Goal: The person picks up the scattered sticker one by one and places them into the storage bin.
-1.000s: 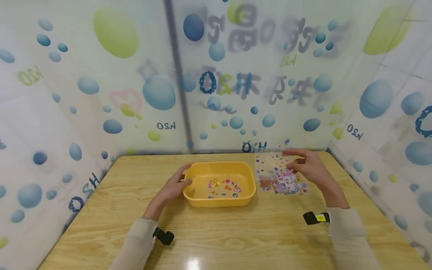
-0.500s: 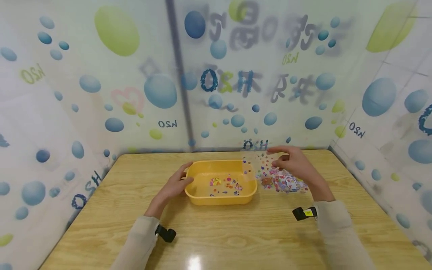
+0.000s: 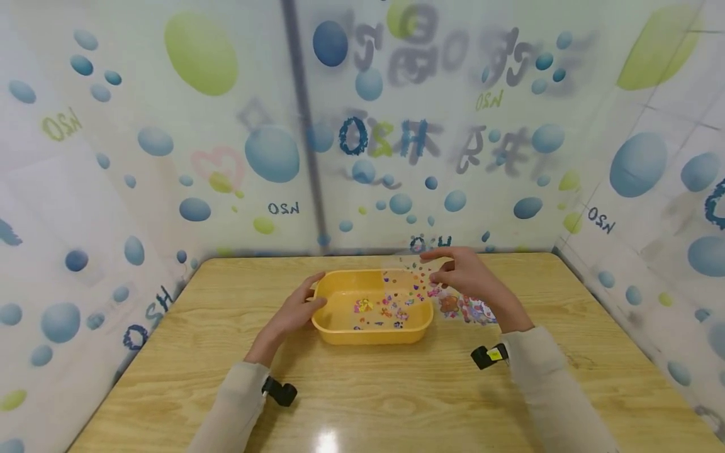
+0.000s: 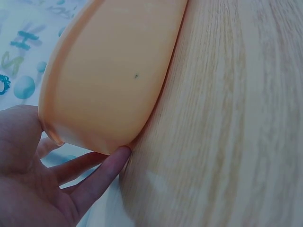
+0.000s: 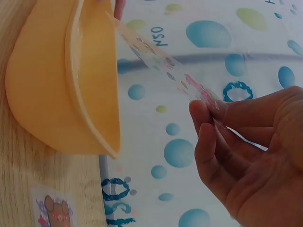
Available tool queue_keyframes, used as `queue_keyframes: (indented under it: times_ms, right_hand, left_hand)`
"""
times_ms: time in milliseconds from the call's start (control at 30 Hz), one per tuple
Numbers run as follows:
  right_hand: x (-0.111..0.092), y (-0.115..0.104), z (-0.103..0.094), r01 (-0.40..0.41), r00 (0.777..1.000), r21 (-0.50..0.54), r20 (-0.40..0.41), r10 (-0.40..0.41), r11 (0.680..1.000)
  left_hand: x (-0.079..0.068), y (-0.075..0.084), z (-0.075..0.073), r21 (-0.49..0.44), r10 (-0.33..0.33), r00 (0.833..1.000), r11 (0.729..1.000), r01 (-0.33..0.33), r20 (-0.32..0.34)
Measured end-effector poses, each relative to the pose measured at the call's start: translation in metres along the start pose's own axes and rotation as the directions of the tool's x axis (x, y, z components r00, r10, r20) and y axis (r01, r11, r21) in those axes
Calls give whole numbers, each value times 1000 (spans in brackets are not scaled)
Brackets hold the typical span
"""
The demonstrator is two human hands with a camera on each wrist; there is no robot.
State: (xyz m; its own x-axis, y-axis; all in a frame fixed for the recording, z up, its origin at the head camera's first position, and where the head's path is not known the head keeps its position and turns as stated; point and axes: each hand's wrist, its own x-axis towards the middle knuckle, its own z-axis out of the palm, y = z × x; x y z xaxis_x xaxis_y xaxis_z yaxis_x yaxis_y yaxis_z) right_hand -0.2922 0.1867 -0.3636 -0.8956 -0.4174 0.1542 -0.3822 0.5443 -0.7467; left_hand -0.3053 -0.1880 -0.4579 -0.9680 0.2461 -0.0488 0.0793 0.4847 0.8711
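A yellow plastic basin (image 3: pixel 370 338) stands on the wooden table, with small colourful stickers (image 3: pixel 364 306) lying inside. My left hand (image 3: pixel 291 311) holds its left end, thumb over the rim; in the left wrist view the fingers (image 4: pixel 102 177) touch the outer wall. My right hand (image 3: pixel 467 275) pinches a clear sticker sheet (image 3: pixel 404 286) dotted with small motifs. The sheet hangs tilted over the basin's right end, and in the right wrist view the sticker sheet (image 5: pixel 163 61) reaches from the fingertips towards the basin's opening.
More sticker sheets (image 3: pixel 461 308) lie on the table right of the basin, partly behind the right wrist. A printed curtain (image 3: pixel 362 189) with blue and green dots surrounds the table (image 3: pixel 374 396) at the back and sides.
My right hand has moved left, carrying the clear sticker sheet from above the other sheets to over the basin. The left hand has stayed on the basin's end.
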Motion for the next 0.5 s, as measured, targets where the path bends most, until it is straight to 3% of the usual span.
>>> queue_keyframes:
  times_ms: [267,500]
  right_hand:
    - [14,-10,16,23,999,-40,46,-21,999]
    - [26,-20,28,9,996,-39,87,-6,999]
  left_hand:
    - [2,-2,0,-42,-7,1000,999,9,26]
    - [2,-3,-1,-13,0,1000,1000,0,7]
